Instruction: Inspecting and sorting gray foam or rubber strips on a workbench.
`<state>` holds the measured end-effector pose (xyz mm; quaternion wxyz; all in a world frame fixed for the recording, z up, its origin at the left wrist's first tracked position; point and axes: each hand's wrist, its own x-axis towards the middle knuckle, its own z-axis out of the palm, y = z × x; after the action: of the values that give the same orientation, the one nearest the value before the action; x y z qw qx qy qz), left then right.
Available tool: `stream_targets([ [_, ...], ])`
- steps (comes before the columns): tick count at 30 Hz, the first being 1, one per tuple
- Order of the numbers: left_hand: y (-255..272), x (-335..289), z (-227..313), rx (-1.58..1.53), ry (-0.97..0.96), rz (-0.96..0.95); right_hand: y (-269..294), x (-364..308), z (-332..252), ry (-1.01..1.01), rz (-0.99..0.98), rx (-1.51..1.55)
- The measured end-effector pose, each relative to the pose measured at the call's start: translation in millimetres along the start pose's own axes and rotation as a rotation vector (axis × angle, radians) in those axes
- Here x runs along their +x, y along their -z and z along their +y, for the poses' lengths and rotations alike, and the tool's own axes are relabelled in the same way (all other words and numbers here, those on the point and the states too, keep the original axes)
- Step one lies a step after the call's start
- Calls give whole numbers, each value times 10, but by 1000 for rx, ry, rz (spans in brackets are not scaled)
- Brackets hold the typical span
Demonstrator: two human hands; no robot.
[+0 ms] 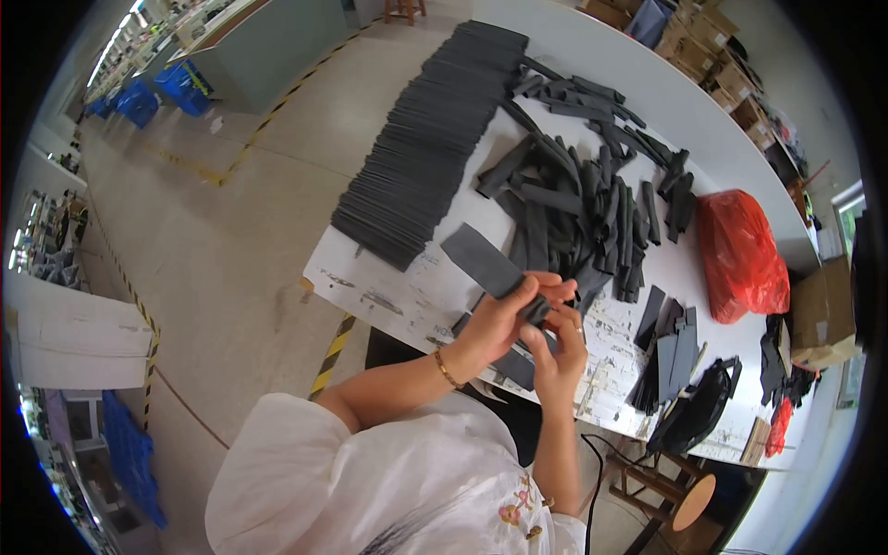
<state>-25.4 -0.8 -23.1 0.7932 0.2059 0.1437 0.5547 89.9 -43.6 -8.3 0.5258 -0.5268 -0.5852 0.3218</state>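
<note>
Both hands hold a flat dark grey strip above the near edge of the table. My left hand pinches it between thumb and fingers, and its free end sticks out to the upper left. At the other end, where the strip looks curled, my right hand closes its thumb and fingers. Beyond the hands lies a loose heap of curled dark grey strips. To the left of that heap runs a long, tightly packed row of flat dark strips. Partly behind my left wrist is another dark flat piece.
A red plastic bag sits on the right of the white table, near a cardboard box. Closer in are a small stack of grey strips and a black bag. A wooden stool stands at lower right.
</note>
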Motion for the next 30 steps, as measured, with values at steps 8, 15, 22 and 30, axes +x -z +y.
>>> stream_targets([
  [8,59,66,156,110,-15,-62,-35,49,-13,-227,106,456],
  [15,517,141,350,166,-174,245,-8,52,190,-123,186,134],
  [22,630,20,548,193,-221,229,50,55,224,-61,215,168],
  [30,676,51,395,124,-197,258,126,50,352,-161,202,144],
])
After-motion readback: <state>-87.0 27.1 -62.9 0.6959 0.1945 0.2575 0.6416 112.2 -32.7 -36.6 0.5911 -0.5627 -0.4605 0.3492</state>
